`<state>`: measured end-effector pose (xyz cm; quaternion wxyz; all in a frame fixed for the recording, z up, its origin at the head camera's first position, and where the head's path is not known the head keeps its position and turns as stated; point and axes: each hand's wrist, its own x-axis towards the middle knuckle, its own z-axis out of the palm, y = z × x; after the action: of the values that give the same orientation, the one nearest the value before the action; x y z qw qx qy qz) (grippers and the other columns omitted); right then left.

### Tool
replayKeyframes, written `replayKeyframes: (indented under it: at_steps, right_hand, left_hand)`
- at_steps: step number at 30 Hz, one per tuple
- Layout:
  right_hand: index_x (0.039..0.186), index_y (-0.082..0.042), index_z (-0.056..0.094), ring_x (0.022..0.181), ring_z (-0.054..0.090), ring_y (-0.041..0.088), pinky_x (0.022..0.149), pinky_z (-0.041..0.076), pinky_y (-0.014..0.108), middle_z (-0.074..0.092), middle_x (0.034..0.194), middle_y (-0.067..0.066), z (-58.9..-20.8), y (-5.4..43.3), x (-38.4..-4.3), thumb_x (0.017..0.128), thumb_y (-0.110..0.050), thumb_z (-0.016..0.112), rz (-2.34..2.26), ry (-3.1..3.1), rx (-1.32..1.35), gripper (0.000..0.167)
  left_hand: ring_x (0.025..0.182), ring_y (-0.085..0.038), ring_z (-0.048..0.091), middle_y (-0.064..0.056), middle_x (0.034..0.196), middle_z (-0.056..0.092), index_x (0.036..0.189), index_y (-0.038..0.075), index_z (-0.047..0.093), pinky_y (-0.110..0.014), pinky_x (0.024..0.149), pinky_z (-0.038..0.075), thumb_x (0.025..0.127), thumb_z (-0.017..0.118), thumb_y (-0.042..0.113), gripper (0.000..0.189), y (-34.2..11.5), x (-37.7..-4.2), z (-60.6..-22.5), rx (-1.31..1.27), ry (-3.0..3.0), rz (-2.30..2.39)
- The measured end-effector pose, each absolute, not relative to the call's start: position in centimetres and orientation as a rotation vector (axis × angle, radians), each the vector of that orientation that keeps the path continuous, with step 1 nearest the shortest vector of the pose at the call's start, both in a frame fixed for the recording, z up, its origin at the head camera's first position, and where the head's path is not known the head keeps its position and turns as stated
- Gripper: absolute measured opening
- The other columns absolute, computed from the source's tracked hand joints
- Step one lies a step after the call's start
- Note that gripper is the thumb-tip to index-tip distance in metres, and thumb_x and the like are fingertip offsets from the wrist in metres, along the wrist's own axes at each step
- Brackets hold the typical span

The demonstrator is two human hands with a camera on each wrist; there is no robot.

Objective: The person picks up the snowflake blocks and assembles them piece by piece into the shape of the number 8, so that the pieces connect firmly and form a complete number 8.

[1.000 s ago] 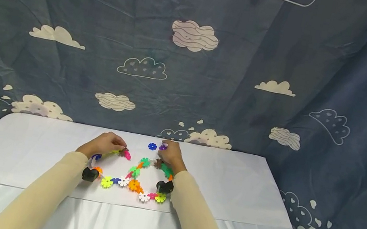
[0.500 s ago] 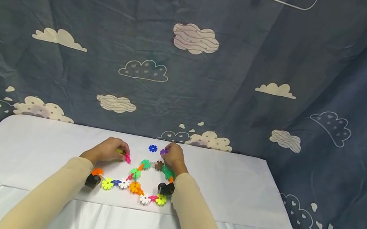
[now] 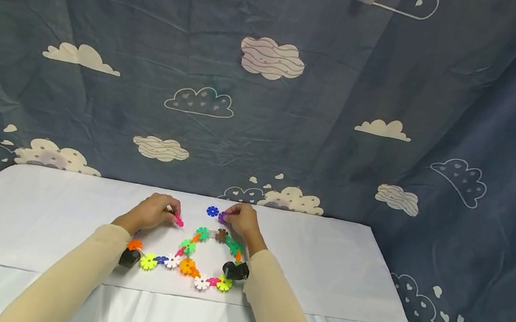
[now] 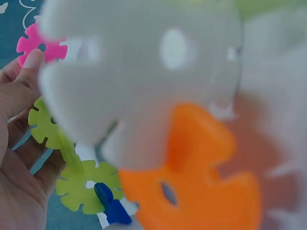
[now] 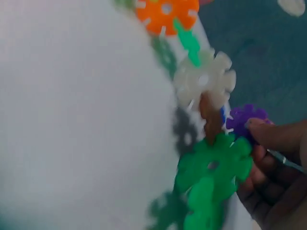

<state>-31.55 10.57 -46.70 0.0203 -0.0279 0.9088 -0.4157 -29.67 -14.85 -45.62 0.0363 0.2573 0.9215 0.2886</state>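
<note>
My left hand [image 3: 152, 213] pinches a pink notched building disc [image 4: 55, 51] between thumb and fingers, at the end of a curved chain of linked discs. In the left wrist view the chain shows yellow-green discs [image 4: 81, 191], a blue one [image 4: 113, 207] and an orange one [image 4: 192, 201]. My right hand [image 3: 246, 223] pinches a loose purple disc [image 5: 242, 117] by its edge. Just left of the purple disc lies a single blue disc [image 3: 212, 211]. A closed ring of discs, with a brown one [image 3: 222, 235] at its far side, lies in front of the right hand.
White cloth covers the table [image 3: 310, 274]. A dark curtain [image 3: 292, 144] with cloud prints hangs right behind its far edge. The ring joins the left chain near a white disc [image 3: 172, 261]. The left forearm and hand hide part of that chain.
My left hand has shifted slightly right and toward me, now pinching the pink disc. The right hand has drawn the purple disc nearer to the loose blue one.
</note>
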Motion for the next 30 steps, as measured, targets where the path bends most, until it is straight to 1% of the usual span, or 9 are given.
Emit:
replayKeyframes:
  at_steps: [4, 6, 8, 11, 14, 21, 30]
  right_hand:
    - [0.092, 0.003, 0.071, 0.062, 0.057, 0.01, 0.059, 0.05, 0.022, 0.068, 0.076, 0.008, -45.7, 9.4, -30.4, 0.085, -0.003, 0.072, -1.499, 2.668, -0.145, 0.01]
    - [0.095, 0.006, 0.069, 0.057, 0.058, 0.009, 0.055, 0.052, 0.023, 0.069, 0.075, 0.011, -45.4, 8.4, -29.8, 0.085, -0.001, 0.071, -1.609, 2.548, -0.158, 0.013]
    - [0.096, 0.009, 0.068, 0.052, 0.06, 0.01, 0.053, 0.055, 0.026, 0.069, 0.073, 0.013, -45.2, 7.4, -29.2, 0.085, 0.002, 0.069, -1.686, 2.433, -0.169, 0.013]
    - [0.095, 0.01, 0.067, 0.05, 0.063, 0.013, 0.055, 0.057, 0.031, 0.068, 0.07, 0.014, -45.4, 6.2, -28.6, 0.086, 0.005, 0.067, -1.761, 2.311, -0.134, 0.011]
    - [0.093, 0.009, 0.067, 0.053, 0.066, 0.016, 0.057, 0.057, 0.033, 0.068, 0.069, 0.014, -45.6, 5.4, -28.1, 0.085, 0.006, 0.067, -1.779, 2.274, -0.089, 0.008]
    - [0.091, 0.008, 0.068, 0.054, 0.067, 0.016, 0.054, 0.056, 0.026, 0.069, 0.071, 0.015, -46.0, 4.5, -27.8, 0.084, 0.006, 0.068, -1.815, 2.285, -0.028, 0.008]
    - [0.094, 0.007, 0.069, 0.055, 0.067, 0.015, 0.056, 0.056, 0.026, 0.069, 0.072, 0.012, -46.0, 4.2, -27.4, 0.085, 0.004, 0.069, -1.806, 2.285, 0.019, 0.01]
  left_hand:
    - [0.079, -0.017, 0.055, 0.0, 0.084, 0.064, 0.08, 0.014, 0.066, -0.039, 0.075, 0.048, 0.085, 0.071, 0.008, 0.01, -15.2, -29.4, -45.5, 0.868, 2.818, 0.941]
    - [0.082, -0.019, 0.058, -0.001, 0.085, 0.065, 0.081, 0.013, 0.068, -0.041, 0.077, 0.05, 0.086, 0.07, 0.009, 0.007, -15.4, -29.4, -45.4, 0.887, 2.807, 0.981]
    - [0.087, -0.021, 0.061, -0.002, 0.088, 0.067, 0.083, 0.011, 0.07, -0.043, 0.079, 0.051, 0.087, 0.069, 0.01, 0.004, -15.4, -29.4, -45.5, 0.882, 2.805, 1.01]
    - [0.093, -0.025, 0.063, -0.004, 0.091, 0.068, 0.085, 0.007, 0.071, -0.046, 0.083, 0.051, 0.088, 0.068, 0.008, 0.004, -15.3, -29.6, -45.7, 0.819, 2.794, 1.045]
    - [0.092, -0.025, 0.063, -0.004, 0.091, 0.069, 0.085, 0.005, 0.071, -0.046, 0.083, 0.052, 0.087, 0.069, 0.006, 0.003, -15.0, -29.6, -45.8, 0.796, 2.802, 1.036]
    - [0.086, -0.019, 0.061, -0.003, 0.087, 0.069, 0.079, 0.009, 0.071, -0.039, 0.077, 0.051, 0.084, 0.072, 0.007, 0.005, -15.1, -29.8, -46.0, 0.772, 2.857, 1.018]
    - [0.079, -0.018, 0.06, -0.005, 0.087, 0.07, 0.078, 0.009, 0.071, -0.034, 0.071, 0.05, 0.083, 0.072, 0.006, 0.006, -15.2, -29.9, -46.1, 0.777, 2.848, 1.077]
